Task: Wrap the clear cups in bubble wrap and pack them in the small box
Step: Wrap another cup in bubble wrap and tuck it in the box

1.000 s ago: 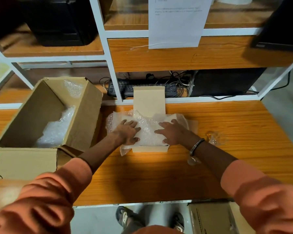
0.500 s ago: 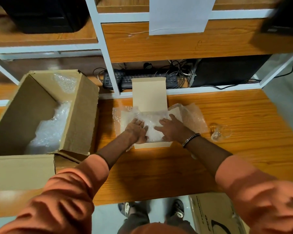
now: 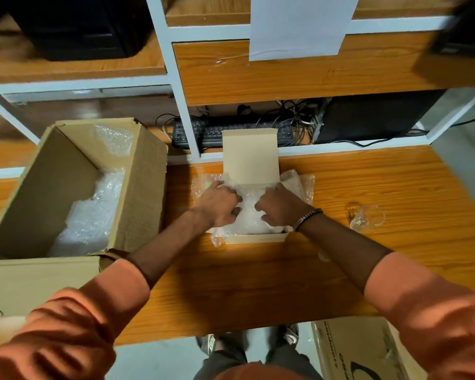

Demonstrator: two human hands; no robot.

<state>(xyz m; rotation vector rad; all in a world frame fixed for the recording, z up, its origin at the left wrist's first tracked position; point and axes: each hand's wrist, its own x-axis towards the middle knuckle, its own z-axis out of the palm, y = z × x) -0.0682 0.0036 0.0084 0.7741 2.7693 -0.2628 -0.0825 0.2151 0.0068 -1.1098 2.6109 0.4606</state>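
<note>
1. Head-camera view: both hands worked inside the small box (image 3: 254, 237), which sat on the wooden table (image 3: 368, 256) with its lid flap standing open at the far side.
2. Bubble wrap (image 3: 247, 215) filled the box and spilled over its left and right edges; whether a cup lay inside it could not be seen.
3. Left hand (image 3: 220, 202) had its fingers curled into the wrap, gripping it; right hand (image 3: 279, 205) did the same just beside it, knuckles up, wrists bent down.
4. One clear cup (image 3: 366, 218) lay unwrapped on the table, well to the right of the box.
5. Risk, as I judged it: hard pressing could crack glass beneath the wrap, and loose overhanging sheet could stop the lid closing.
6. A careless right forearm sweep might have knocked the bare cup off the table.
</note>
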